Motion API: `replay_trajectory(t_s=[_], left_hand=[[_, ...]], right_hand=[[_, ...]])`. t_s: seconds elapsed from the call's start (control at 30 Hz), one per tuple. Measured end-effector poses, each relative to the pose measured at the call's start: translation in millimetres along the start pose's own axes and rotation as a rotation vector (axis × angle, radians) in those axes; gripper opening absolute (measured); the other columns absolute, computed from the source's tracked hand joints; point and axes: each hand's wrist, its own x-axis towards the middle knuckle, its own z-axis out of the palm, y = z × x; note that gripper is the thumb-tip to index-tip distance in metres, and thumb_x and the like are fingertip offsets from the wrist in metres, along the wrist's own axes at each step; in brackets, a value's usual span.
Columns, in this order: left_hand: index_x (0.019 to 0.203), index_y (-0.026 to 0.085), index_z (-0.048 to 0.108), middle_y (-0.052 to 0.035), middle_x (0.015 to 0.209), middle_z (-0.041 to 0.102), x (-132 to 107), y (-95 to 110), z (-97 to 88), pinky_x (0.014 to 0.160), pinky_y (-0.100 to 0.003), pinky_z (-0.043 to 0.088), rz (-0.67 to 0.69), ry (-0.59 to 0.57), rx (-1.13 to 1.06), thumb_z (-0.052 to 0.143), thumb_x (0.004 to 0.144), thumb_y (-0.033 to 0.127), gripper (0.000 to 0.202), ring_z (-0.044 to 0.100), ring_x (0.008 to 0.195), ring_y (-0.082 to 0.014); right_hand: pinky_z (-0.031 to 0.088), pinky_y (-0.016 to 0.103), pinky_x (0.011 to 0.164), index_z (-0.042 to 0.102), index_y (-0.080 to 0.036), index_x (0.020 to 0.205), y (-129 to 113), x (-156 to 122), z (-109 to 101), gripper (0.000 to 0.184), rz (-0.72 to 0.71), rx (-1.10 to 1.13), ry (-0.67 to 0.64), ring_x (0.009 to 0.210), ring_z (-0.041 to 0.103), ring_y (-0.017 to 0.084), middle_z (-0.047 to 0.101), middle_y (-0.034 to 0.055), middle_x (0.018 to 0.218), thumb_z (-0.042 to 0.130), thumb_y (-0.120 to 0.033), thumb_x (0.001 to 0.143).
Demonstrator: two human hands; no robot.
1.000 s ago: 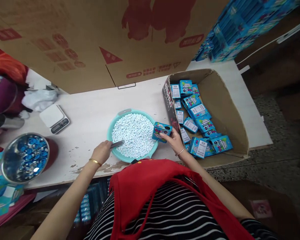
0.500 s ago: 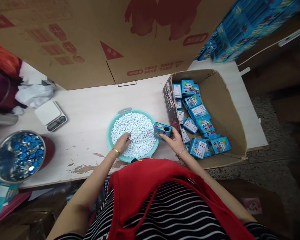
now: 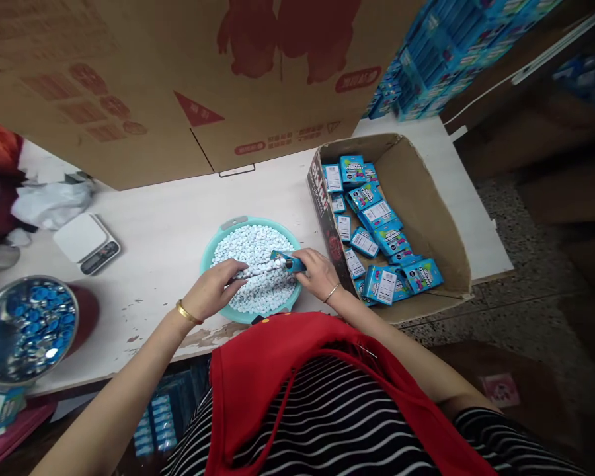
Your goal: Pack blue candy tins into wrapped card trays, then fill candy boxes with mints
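Note:
A turquoise basin (image 3: 207,254) full of small white candies (image 3: 258,297) stands in front of me. My left hand (image 3: 218,284) pinches a narrow scoop over it; the handle is mostly hidden by my fingers. White candies fill the scoop (image 3: 260,267), and its far end is at the opening of a small blue candy box (image 3: 291,262). That box is tilted on its side, and my right hand (image 3: 317,272) grips it above the basin's right side.
Right of the basin stands an open carton (image 3: 416,192) holding several blue boxes (image 3: 377,211). On the left are a white scale (image 3: 86,241) and a metal bowl (image 3: 74,330) of blue-and-silver pieces. A large cardboard box (image 3: 153,86) rises behind.
My left hand has lifted out of the candies with a loaded scoop. My right hand has tipped the blue box over and brought its opening to the scoop. The view has shifted slightly.

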Motion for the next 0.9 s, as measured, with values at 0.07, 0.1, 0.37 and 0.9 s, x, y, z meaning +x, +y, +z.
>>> replay_trajectory(t_s=[0.07, 0.1, 0.37, 0.9], left_hand=[[0.107, 0.017, 0.051, -0.0076, 0.096, 0.062, 4.8, 9.5, -8.9, 0.074, -0.032, 0.048, 0.014, -0.078, 0.096, 0.045, 0.091, 0.026, 0.020, 0.058, 0.084, -0.0178], [0.106, 0.017, 0.052, -0.0079, 0.096, 0.062, 7.3, 15.2, -13.0, 0.073, -0.033, 0.048, -0.001, -0.115, 0.154, 0.044, 0.091, 0.025, 0.019, 0.058, 0.084, -0.0186], [0.097, 0.014, 0.056, -0.0087, 0.087, 0.063, 26.1, 80.1, -38.2, 0.059, -0.031, 0.043, -0.187, -0.330, 0.622, 0.040, 0.088, 0.010, 0.019, 0.061, 0.078, -0.0221], [0.094, 0.015, 0.057, -0.0122, 0.097, 0.058, -24.9, -44.9, 14.7, 0.069, -0.035, 0.045, -0.451, -0.322, 0.530, 0.038, 0.088, 0.013, 0.020, 0.057, 0.088, -0.0250]], right_hand=[[0.047, 0.040, 0.088, 0.055, -0.017, 0.109, -5.3, 2.6, 4.0, 0.033, -0.023, -0.001, -0.011, 0.101, 0.055, 0.027, 0.061, 0.0118, 0.107, 0.053, -0.012, 0.077], [0.047, 0.040, 0.088, 0.055, -0.017, 0.109, -7.5, 3.4, 5.9, 0.033, -0.031, 0.001, -0.016, 0.101, 0.055, 0.027, 0.061, 0.0116, 0.108, 0.053, -0.012, 0.077], [0.047, 0.040, 0.088, 0.054, -0.019, 0.110, -15.3, 5.0, 19.7, 0.033, -0.065, 0.048, -0.036, 0.103, 0.055, 0.026, 0.061, 0.0112, 0.109, 0.054, -0.012, 0.078], [0.049, 0.037, 0.084, 0.053, -0.020, 0.109, 13.0, -7.0, 7.7, 0.029, 0.094, 0.230, 0.210, 0.096, 0.060, 0.024, 0.061, 0.0092, 0.103, 0.059, -0.027, 0.082]])
